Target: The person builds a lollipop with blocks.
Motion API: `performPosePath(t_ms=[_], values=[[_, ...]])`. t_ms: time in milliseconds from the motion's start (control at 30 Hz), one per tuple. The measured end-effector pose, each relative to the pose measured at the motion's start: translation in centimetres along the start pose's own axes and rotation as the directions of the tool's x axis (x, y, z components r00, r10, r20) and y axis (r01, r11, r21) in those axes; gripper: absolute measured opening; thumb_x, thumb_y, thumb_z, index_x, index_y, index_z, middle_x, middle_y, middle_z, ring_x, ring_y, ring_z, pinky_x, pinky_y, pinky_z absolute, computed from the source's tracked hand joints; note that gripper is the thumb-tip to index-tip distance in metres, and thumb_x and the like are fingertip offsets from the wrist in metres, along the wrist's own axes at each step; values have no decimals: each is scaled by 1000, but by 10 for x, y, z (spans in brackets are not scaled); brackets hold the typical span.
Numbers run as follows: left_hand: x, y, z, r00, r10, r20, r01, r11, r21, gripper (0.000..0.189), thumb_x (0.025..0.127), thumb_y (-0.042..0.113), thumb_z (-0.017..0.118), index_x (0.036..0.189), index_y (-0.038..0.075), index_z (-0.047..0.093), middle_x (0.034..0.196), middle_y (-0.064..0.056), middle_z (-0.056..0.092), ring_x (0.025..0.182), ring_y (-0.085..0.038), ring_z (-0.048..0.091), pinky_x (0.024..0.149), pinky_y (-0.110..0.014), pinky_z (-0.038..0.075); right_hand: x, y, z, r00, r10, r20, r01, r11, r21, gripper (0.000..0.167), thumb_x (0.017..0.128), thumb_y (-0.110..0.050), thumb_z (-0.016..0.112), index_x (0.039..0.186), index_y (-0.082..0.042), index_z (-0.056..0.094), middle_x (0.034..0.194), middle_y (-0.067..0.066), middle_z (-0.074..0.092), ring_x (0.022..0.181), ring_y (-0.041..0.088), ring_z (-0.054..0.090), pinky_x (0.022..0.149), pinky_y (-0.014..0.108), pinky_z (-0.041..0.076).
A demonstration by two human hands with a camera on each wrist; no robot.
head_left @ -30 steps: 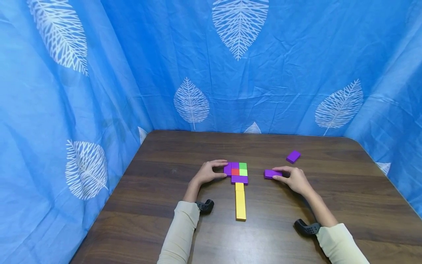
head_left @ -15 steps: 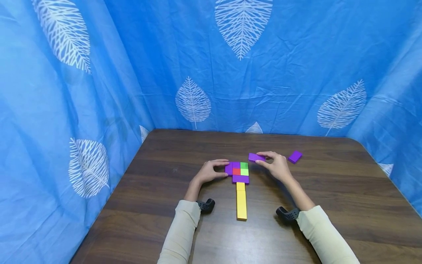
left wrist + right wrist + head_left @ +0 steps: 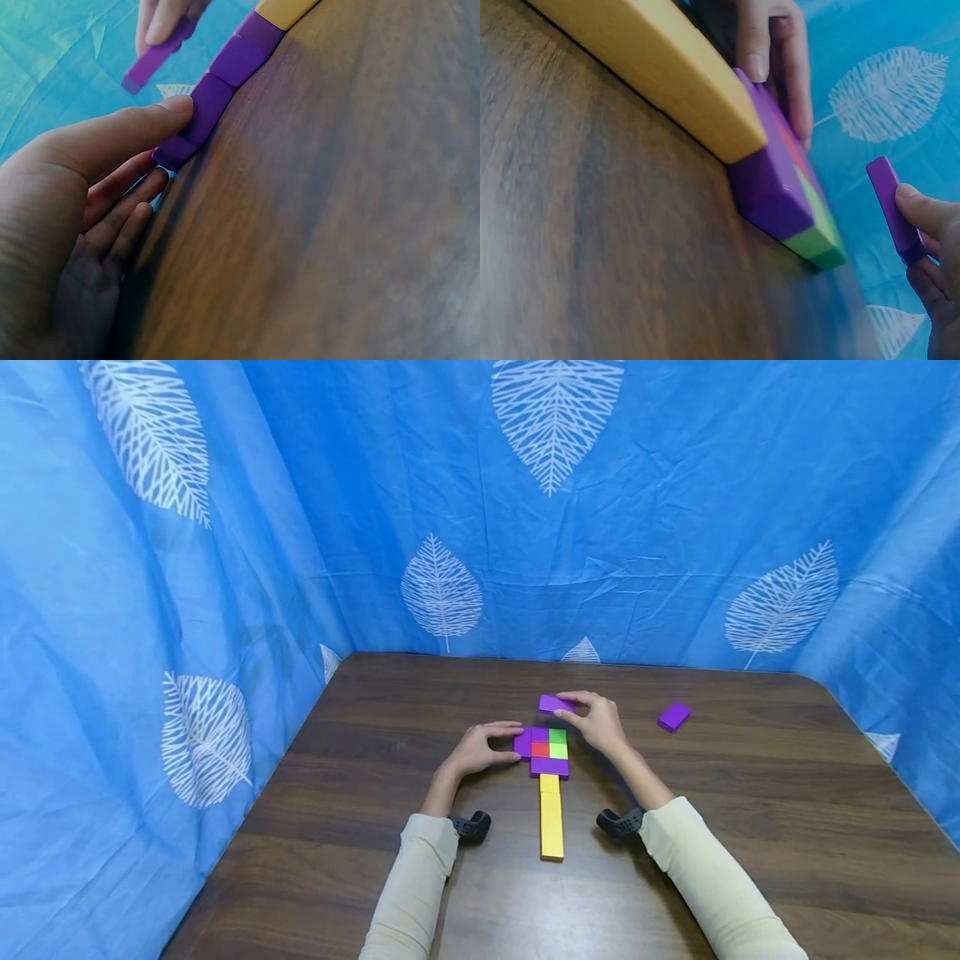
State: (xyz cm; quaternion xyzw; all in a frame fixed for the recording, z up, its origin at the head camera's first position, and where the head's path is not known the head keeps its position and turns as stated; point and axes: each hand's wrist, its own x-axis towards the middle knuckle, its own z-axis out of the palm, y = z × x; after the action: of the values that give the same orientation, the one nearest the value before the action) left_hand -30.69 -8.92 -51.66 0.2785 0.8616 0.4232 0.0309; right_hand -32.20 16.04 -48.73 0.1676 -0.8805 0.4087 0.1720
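Observation:
My left hand point(image 3: 477, 750) pinches a purple block point(image 3: 522, 744) between thumb and fingers, at the left side of a flat group of blocks. The group includes a small purple block point(image 3: 540, 734), a red block point(image 3: 540, 749), a green block point(image 3: 558, 736) and a light green one point(image 3: 558, 750). A purple block point(image 3: 549, 767) lies across its near side, and a yellow strip point(image 3: 551, 827) runs from there towards me. Beyond the group, my right hand point(image 3: 600, 720) pinches one end of another purple block point(image 3: 889, 202), held up off the table in the right wrist view.
One more purple block point(image 3: 674, 717) lies alone to the right of my right hand. The dark wooden table point(image 3: 750, 793) ends at a blue curtain point(image 3: 660, 527) with white leaf prints, behind and at both sides.
My right hand has carried its purple block from the right of the group, leftward and away, to beyond the group's far side. The left hand has stayed on its block.

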Motion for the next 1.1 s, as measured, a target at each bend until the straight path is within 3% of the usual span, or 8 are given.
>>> performPosePath(t_ms=[433,1100], values=[[1,-1,0,1000,-5,5,5,1000,-1,50,80,34,72,127,21,59,132,7,52,126,-15,41,102,-40,34,1,8,19,983,106,150,-95,992,-80,33,84,-27,69,112,-9,68,115,16,62,114,35,51,96,50,38],[1,1,-1,1000,7,12,-7,1000,1,50,81,32,72,127,18,59,132,5,52,126,-15,42,102,-39,34,2,9,17,975,73,212,-57,995,-81,30,84,-22,69,111,-8,68,112,15,64,111,34,54,94,48,40]])
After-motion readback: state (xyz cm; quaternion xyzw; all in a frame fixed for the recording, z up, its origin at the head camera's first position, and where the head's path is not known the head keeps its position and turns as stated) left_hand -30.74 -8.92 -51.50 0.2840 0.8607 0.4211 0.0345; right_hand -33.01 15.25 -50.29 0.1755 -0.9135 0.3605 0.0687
